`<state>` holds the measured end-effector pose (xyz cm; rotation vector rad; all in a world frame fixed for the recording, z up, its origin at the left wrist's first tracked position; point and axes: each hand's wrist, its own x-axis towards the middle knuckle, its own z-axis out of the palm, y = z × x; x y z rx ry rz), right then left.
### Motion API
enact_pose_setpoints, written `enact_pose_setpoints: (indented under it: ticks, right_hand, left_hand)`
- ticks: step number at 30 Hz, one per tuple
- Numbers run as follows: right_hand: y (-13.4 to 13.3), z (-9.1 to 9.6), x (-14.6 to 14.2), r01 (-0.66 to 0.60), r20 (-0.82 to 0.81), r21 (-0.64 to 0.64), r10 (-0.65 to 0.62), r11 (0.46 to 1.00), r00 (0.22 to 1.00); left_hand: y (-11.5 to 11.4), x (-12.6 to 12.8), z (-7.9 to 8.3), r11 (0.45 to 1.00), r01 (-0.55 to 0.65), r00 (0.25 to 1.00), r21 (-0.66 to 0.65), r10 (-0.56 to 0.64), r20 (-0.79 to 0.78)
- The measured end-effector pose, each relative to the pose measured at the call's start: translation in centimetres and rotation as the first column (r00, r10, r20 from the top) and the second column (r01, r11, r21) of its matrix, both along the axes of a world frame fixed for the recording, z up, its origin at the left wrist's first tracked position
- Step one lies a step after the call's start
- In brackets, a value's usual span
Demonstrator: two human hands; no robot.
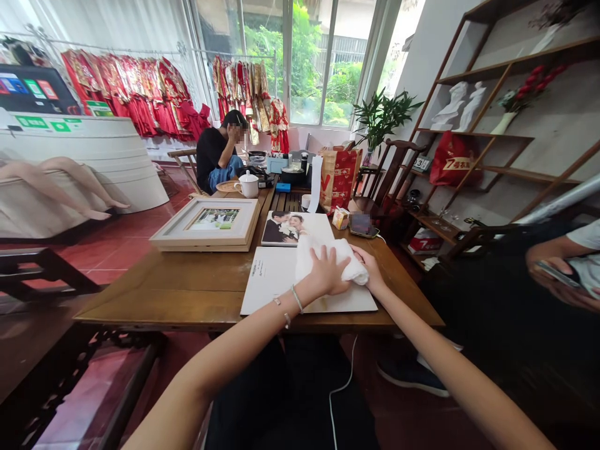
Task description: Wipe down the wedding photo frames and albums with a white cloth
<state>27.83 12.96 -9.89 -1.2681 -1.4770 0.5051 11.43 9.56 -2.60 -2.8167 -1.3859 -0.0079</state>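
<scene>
My left hand [328, 272] lies flat with spread fingers on a white cloth [312, 250] that rests on a large white board [272, 278] on the wooden table [187, 294]. My right hand [372, 269] grips the cloth's bunched right end. A wedding photo print [285, 228] lies just beyond the cloth. A framed photo [209, 222] sits at the table's left.
A phone [362, 225] and a small box [340, 217] lie right of the print. A teapot [248, 184], a red bag [338, 178] and tea things stand farther back. One person sits at the far end; another person's hands hold a phone [560, 275] at right. Shelves line the right wall.
</scene>
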Motion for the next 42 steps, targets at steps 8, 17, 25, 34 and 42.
enact_pose_setpoints:
  ticks: [8,17,25,34,42]
  right_hand:
    - [0.3,0.0,0.0,-0.043,-0.054,0.001,0.043,0.999,0.998]
    - [0.5,0.1,-0.1,-0.089,-0.190,-0.054,0.077,0.995,0.979]
    - [-0.1,-0.1,-0.2,-0.101,0.015,-0.032,0.102,0.994,0.995]
    - [-0.8,0.4,-0.4,-0.099,0.163,-0.008,0.099,0.995,0.982]
    - [-0.9,0.2,-0.4,-0.114,0.233,-0.014,0.114,0.993,0.966]
  left_hand:
    - [-2.2,0.7,-0.6,0.998,-0.025,0.999,0.059,0.022,0.041]
    - [-9.0,-0.4,-0.2,0.990,0.126,0.991,0.070,-0.128,0.030]
    - [-8.8,-2.4,0.4,0.990,0.135,0.990,0.034,-0.136,0.038]
    - [-1.3,-1.3,0.6,0.996,-0.062,0.998,0.066,0.061,0.009]
    - [-1.3,-1.1,0.2,0.995,-0.071,0.997,0.071,0.068,0.044]
